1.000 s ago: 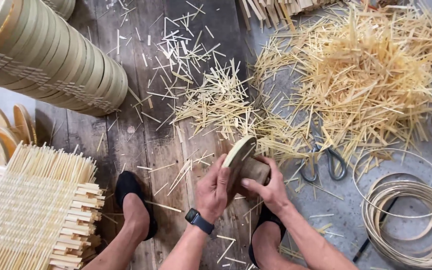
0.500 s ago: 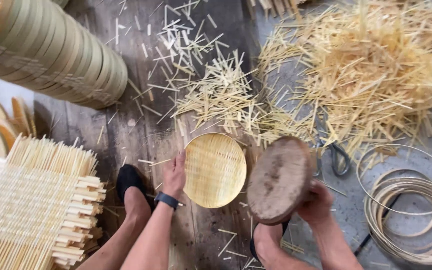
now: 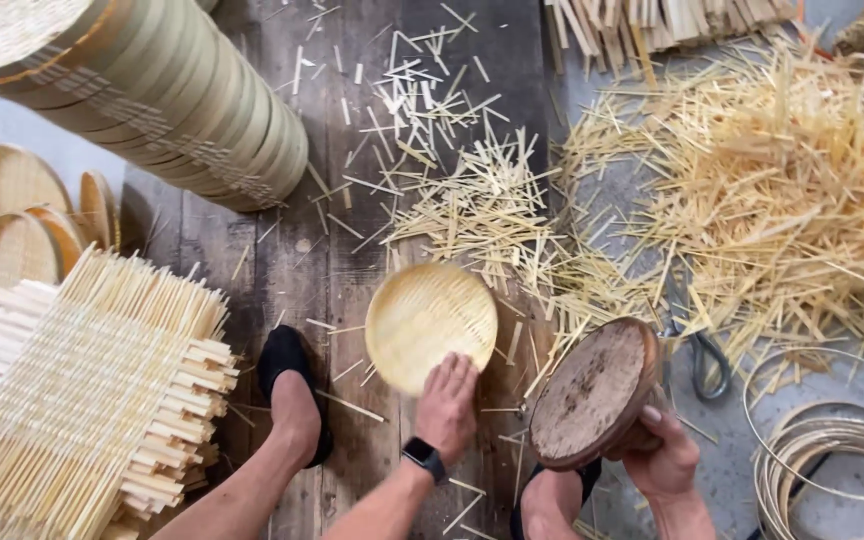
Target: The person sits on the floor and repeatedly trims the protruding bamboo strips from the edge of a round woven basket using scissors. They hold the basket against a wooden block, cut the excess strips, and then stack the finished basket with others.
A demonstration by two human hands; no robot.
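Left hand (image 3: pixel 447 405), smartwatch (image 3: pixel 423 458) on its wrist, lies flat with fingers spread slightly, fingertips pressing the near rim of a round woven bamboo tray (image 3: pixel 431 325). Nothing is gripped; palm faces down. Tray rests on the dark plank floor (image 3: pixel 352 250), shallow, pale yellow, fine lattice weave inside a smooth bent rim.

Far left: loose round trays (image 3: pixel 14 215) lean on edge. Below them, a stack of square woven bamboo mats (image 3: pixel 82 395), slat ends projecting raggedly. Upper left: a tall column of finished round trays (image 3: pixel 167 100) lies tilted, rims banded.

A foot in a black shoe (image 3: pixel 292 390) sits just left of the tray.

Short cut bamboo splints (image 3: pixel 452 170) scatter above the tray.

Right hand (image 3: pixel 662 450) is closed around the lower edge of a round wooden block (image 3: pixel 592 390), thumb over the rim, holding it tilted; its face is rough, grey-brown, worn.

Right of it: scissors (image 3: pixel 704 350) partly under a large heap of thin bamboo strips (image 3: pixel 772 190). Lower right: coiled bamboo hoops (image 3: pixel 832 450).
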